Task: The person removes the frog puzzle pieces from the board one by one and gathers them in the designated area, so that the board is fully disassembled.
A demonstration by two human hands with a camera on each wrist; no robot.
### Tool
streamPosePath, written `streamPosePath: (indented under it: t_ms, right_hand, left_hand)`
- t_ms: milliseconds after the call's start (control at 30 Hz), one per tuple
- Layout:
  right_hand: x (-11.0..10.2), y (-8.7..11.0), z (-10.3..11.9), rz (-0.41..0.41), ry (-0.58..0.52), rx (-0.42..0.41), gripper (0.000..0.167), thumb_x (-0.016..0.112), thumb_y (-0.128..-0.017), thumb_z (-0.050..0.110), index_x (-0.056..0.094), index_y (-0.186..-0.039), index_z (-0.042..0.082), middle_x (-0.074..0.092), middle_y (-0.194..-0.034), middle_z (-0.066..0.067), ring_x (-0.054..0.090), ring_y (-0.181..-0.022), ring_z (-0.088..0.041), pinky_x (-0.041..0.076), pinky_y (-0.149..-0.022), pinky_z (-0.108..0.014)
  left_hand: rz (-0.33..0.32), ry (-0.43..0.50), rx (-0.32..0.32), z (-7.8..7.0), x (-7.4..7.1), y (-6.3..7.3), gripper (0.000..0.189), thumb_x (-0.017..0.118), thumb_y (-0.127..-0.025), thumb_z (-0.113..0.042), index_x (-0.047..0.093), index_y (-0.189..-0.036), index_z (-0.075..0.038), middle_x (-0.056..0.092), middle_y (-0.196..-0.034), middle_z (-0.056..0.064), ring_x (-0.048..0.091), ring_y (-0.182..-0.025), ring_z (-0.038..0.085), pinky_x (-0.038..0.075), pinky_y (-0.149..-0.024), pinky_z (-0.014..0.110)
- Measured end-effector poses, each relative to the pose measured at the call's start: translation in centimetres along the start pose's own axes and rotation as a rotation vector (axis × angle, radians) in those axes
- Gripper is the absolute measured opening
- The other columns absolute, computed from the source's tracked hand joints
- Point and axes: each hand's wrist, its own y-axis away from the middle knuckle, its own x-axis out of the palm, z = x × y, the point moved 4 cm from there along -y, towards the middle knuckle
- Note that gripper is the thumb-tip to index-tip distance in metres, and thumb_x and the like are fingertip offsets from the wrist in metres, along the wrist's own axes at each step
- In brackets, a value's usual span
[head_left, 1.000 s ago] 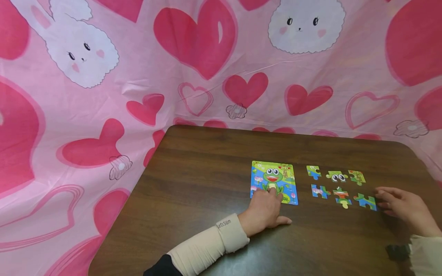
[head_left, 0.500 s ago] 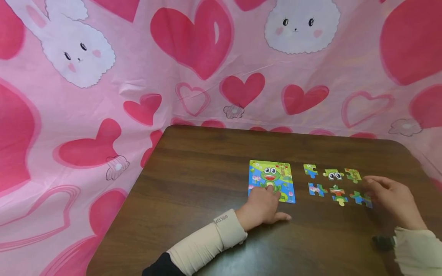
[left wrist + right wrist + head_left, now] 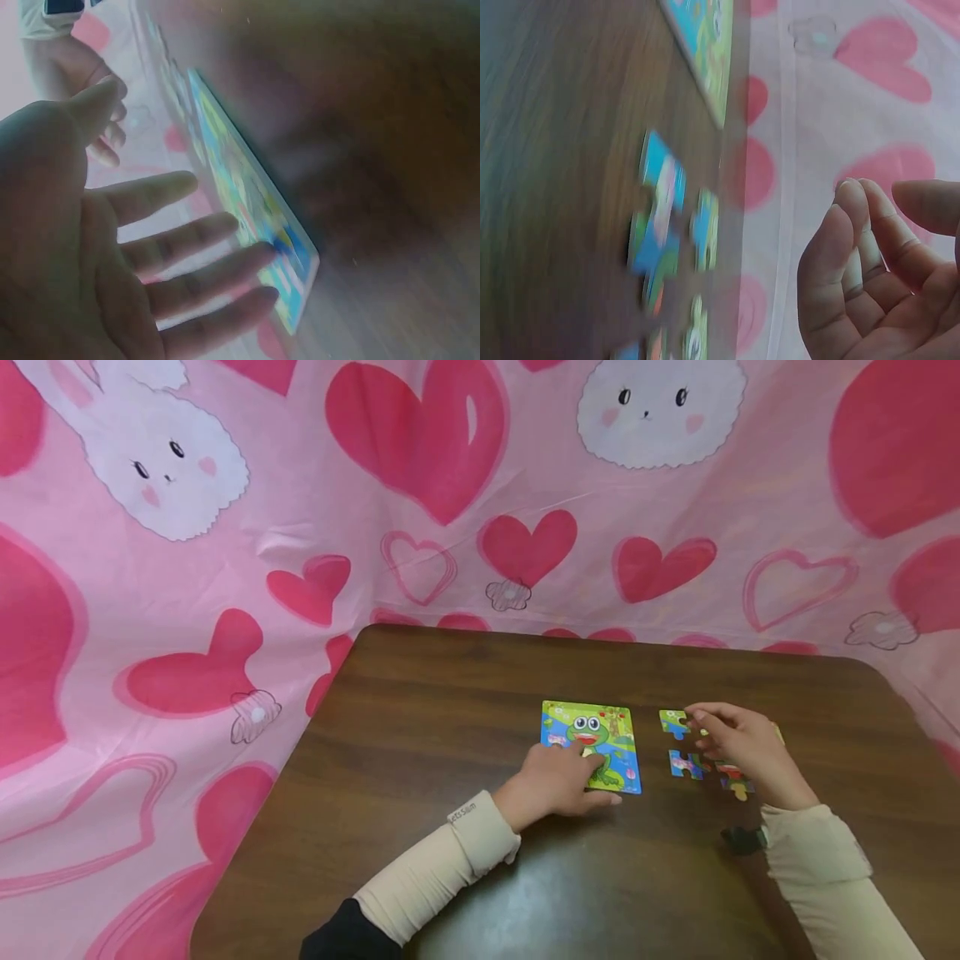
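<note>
A square frog picture puzzle (image 3: 618, 743) lies on the brown table. Over its lower left part is my left hand (image 3: 555, 779), fingers spread and mostly straight in the left wrist view; whether they press on it I cannot tell. My right hand (image 3: 746, 752) hovers above several loose jigsaw pieces, its fingers loosely bent and nothing between them and the thumb. Beside its fingertips are a green-and-blue corner piece (image 3: 675, 722) and a piece with a pink flower (image 3: 685, 764). A frog-mouth piece (image 3: 731, 772) shows below the hand, which hides other pieces.
Brown wood covers the table top (image 3: 450, 718), which has rounded corners. Behind and to the left hangs a pink cloth (image 3: 315, 468) with hearts and rabbit faces. A small dark object (image 3: 742, 839) sits at the right wrist.
My right hand has moved left, from beside the rightmost pieces to over the loose pieces. My left hand has shifted slightly up on the frog puzzle.
</note>
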Motion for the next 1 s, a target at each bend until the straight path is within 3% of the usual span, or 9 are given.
streamPosePath:
  t_ms: [200,300,433,533,700,867,1000]
  right_hand:
    - [2.0,-1.0,1.6,0.056,-0.02,-0.007,0.059,0.049,-0.104,0.051,0.053,-0.145,0.009,0.063,-0.129,-0.021,0.072,-0.092,-0.02,0.059,-0.074,-0.035]
    - [2.9,-1.5,2.1,0.074,-0.038,-0.021,0.055,0.049,-0.106,0.045,0.054,-0.143,0.006,0.062,-0.13,-0.022,0.071,-0.092,-0.022,0.059,-0.075,-0.033]
    - [4.2,-2.1,2.7,0.103,-0.08,-0.018,0.051,0.05,-0.107,0.039,0.055,-0.14,0.001,0.065,-0.123,-0.022,0.069,-0.089,-0.025,0.06,-0.078,-0.034]
    - [5.2,-2.4,3.2,0.124,-0.103,-0.016,0.05,0.052,-0.107,0.037,0.056,-0.14,-0.001,0.066,-0.123,-0.025,0.069,-0.087,-0.025,0.06,-0.075,-0.032]
    - [6.9,-3.0,3.8,0.162,-0.102,-0.019,0.048,0.053,-0.107,0.034,0.056,-0.14,-0.001,0.066,-0.126,-0.027,0.07,-0.086,-0.023,0.06,-0.073,-0.031]
    - [8.5,-3.6,4.4,0.195,-0.097,-0.017,0.043,0.054,-0.106,0.029,0.059,-0.138,0.0,0.068,-0.118,-0.025,0.07,-0.084,-0.024,0.06,-0.073,-0.032]
    - [9.8,-3.8,4.4,0.218,-0.103,-0.009,0.04,0.056,-0.105,0.029,0.061,-0.136,0.002,0.07,-0.114,-0.022,0.07,-0.082,-0.025,0.06,-0.073,-0.035]
  left_hand:
    - [-0.046,0.079,-0.013,1.8,-0.6,-0.3,0.071,0.048,-0.093,-0.074,0.042,-0.154,-0.039,0.054,-0.145,-0.003,0.061,-0.118,0.018,0.054,-0.08,0.039]
    - [-0.045,0.097,-0.041,3.0,-0.8,-0.2,0.076,0.05,-0.092,-0.074,0.036,-0.157,-0.038,0.05,-0.149,-0.001,0.054,-0.129,0.022,0.053,-0.091,0.043]
    - [0.009,0.136,-0.077,4.7,-0.7,0.1,0.089,0.055,-0.088,-0.076,0.024,-0.162,-0.035,0.034,-0.162,0.004,0.034,-0.147,0.029,0.04,-0.113,0.048]
    - [0.057,0.159,-0.096,5.9,-0.6,0.3,0.097,0.056,-0.086,-0.077,0.015,-0.163,-0.036,0.021,-0.169,0.005,0.02,-0.155,0.032,0.029,-0.122,0.051]
    - [0.107,0.183,-0.127,7.4,-0.1,0.1,0.101,0.058,-0.085,-0.077,0.009,-0.164,-0.037,0.009,-0.172,0.004,0.007,-0.159,0.034,0.019,-0.126,0.053]
    - [0.177,0.179,-0.165,8.3,0.6,-0.4,0.101,0.056,-0.086,-0.078,0.004,-0.163,-0.039,0.001,-0.173,0.002,0.0,-0.16,0.032,0.015,-0.127,0.052]
    - [0.172,0.186,-0.173,8.4,0.6,-0.1,0.1,0.058,-0.086,-0.077,0.007,-0.163,-0.04,0.003,-0.173,0.002,0.002,-0.16,0.032,0.016,-0.127,0.053]
